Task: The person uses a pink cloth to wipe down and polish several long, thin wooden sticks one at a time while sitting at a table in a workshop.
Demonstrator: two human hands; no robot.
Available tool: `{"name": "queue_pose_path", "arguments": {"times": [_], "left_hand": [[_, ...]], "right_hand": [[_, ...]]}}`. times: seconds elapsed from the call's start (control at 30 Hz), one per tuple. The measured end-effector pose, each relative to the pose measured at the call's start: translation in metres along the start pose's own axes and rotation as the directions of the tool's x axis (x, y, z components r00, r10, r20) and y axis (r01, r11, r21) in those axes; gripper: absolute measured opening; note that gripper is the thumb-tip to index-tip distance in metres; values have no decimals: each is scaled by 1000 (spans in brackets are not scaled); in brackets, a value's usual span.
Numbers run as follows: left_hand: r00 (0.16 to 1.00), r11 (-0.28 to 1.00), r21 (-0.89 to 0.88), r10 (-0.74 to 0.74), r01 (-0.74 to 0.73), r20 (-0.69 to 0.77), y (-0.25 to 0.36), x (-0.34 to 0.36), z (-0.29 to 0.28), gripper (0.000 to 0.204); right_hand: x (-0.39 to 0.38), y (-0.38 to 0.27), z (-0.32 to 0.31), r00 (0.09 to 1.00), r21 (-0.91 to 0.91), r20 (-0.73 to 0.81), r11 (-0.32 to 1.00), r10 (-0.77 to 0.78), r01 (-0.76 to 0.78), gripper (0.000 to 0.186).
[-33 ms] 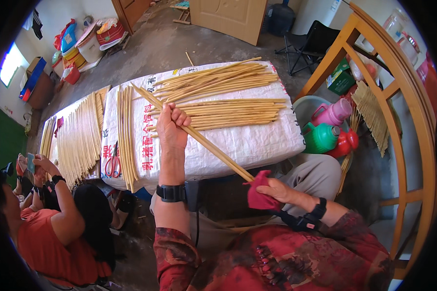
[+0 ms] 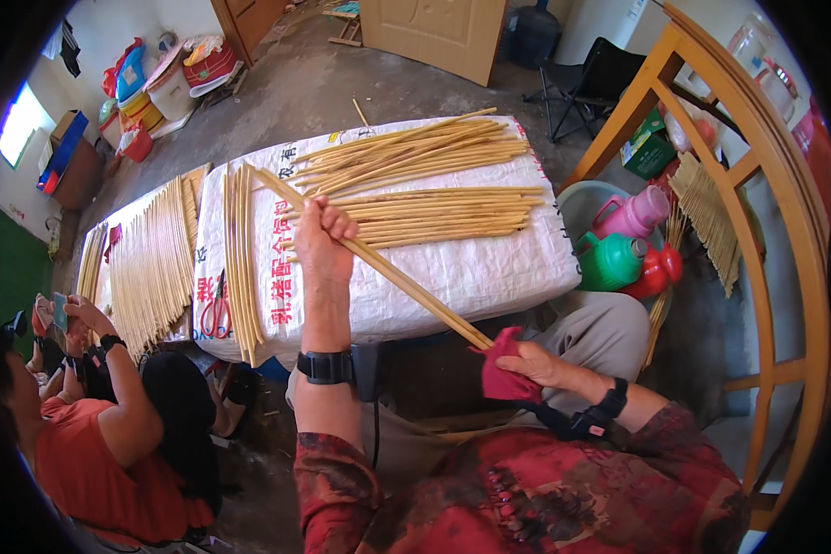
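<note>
The left hand's grip (image 2: 326, 234) clamps slender tan sticks (image 2: 406, 284) above crinkled white sheeting (image 2: 489, 268); near right, the right hand's grip (image 2: 537, 363) clutches rumpled red cloth (image 2: 505, 373) at their end.

Large red Chinese characters (image 2: 282, 263) mark the left part of the white sheet (image 2: 489, 277), black characters (image 2: 289, 154) its far side; print on the green box (image 2: 644, 150) at right is illegibly small.
</note>
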State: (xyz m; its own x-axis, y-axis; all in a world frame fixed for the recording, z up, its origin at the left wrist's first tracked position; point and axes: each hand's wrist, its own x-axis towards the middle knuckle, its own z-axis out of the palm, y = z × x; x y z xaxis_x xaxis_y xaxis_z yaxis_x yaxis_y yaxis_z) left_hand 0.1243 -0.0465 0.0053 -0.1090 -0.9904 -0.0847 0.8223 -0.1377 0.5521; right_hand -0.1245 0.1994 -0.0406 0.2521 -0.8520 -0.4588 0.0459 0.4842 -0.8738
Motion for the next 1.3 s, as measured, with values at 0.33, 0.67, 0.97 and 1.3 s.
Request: {"name": "queue_pose_path", "arguments": {"times": [0.33,0.67,0.97,1.3], "left_hand": [[994,982,179,-48,65,-99,-44,-10,16,31],[997,980,192,-42,55,-71,-58,-25,19,20],[960,974,161,-191,159,204,-34,-28,26,19],[984,977,178,-137,115,116,-47,-19,28,18]], "right_hand": [[63,-87,-9,853,-8,-279,889,-441,457,39],[143,-102,71,863,-822,-103,531,-494,206,28],[140,-84,54,928,-134,29,919,-371,372,20],[101,-81,42,963,-53,136,969,-231,239,19]]}}
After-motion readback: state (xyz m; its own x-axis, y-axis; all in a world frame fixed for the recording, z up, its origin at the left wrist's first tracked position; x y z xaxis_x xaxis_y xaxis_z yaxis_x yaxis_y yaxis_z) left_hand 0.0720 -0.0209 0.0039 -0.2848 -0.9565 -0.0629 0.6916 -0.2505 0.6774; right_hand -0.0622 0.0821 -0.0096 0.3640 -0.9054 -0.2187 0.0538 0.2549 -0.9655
